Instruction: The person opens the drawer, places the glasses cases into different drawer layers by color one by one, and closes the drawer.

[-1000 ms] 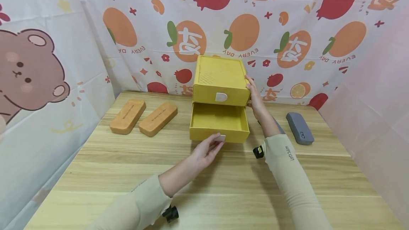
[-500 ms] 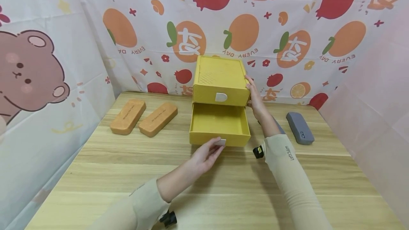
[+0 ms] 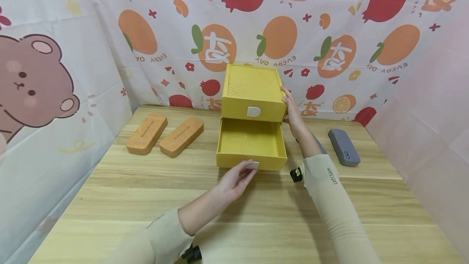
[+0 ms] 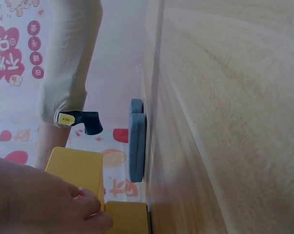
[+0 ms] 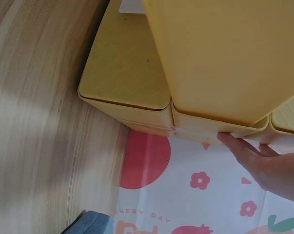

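A yellow drawer cabinet [image 3: 260,82] stands at the back of the table, its middle drawer [image 3: 271,163] pulled well out with nothing inside. My left hand [image 3: 234,182] pinches the white pull tab [image 3: 253,166] on that drawer's front; in the left wrist view the fingers of the left hand [image 4: 44,202] bend at the drawer's front. Against the cabinet's right side rests my right hand [image 3: 294,115], fingertips up at the top edge. The right wrist view shows the right hand's fingers [image 5: 242,148] laid out along the side wall, with the lower drawer front [image 5: 125,63] closed.
Two orange oblong cases [image 3: 146,133] [image 3: 181,137] lie left of the cabinet. To the right is a grey glasses case [image 3: 344,148]; a second grey case [image 3: 318,142] is mostly hidden behind the right forearm. Printed cloth hangs behind and along the sides.
The middle drawer has slid a little further out toward me, my left hand moving back with its tab. The right hand has stayed at the cabinet's side.
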`<state>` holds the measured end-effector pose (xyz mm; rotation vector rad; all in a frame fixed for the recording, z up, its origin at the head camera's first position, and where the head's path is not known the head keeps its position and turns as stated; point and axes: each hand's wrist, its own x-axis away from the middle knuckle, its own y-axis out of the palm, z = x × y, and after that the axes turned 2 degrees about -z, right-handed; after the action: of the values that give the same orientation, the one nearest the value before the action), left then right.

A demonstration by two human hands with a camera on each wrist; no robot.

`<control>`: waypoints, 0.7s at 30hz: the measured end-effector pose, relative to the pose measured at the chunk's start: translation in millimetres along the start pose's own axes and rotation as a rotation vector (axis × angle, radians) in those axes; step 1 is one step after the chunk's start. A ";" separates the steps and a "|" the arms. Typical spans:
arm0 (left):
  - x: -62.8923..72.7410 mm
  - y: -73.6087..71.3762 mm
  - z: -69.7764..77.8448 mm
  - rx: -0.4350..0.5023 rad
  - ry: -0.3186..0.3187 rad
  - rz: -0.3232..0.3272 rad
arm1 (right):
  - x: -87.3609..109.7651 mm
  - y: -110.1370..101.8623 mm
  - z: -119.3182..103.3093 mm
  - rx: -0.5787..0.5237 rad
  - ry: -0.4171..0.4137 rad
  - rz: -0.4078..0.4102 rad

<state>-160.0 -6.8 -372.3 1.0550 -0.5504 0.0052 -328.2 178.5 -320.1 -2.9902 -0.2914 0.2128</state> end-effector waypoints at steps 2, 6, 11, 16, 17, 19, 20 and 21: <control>1.2 -0.3 -0.2 -0.002 0.001 -0.002 | -0.1 -0.3 0.1 -0.003 -0.001 0.002; 3.3 -1.1 -0.9 -0.001 -0.005 -0.004 | -0.1 -0.7 0.1 -0.001 -0.002 0.000; 4.7 -2.6 -1.3 0.000 -0.006 -0.006 | 0.1 -0.4 -0.7 -0.002 -0.004 0.002; 6.9 -3.8 -2.0 -0.006 -0.002 0.002 | 0.7 -0.2 -0.1 -0.007 0.000 -0.005; 7.6 -4.0 -2.4 -0.005 -0.005 0.002 | 0.8 -0.3 0.1 -0.007 0.000 -0.007; 8.9 -4.2 -2.9 0.002 -0.012 0.002 | 0.8 -0.6 0.2 -0.007 0.001 -0.011; 9.4 -4.5 -3.1 0.006 -0.015 0.000 | 0.8 -0.6 0.3 -0.009 0.001 -0.012; 10.0 -4.5 -3.2 0.009 -0.017 -0.001 | 0.7 -0.5 0.4 -0.009 0.001 -0.013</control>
<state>-148.8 -9.0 -372.9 1.0644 -0.5660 -0.0022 -327.7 179.1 -320.4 -2.9966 -0.3120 0.2093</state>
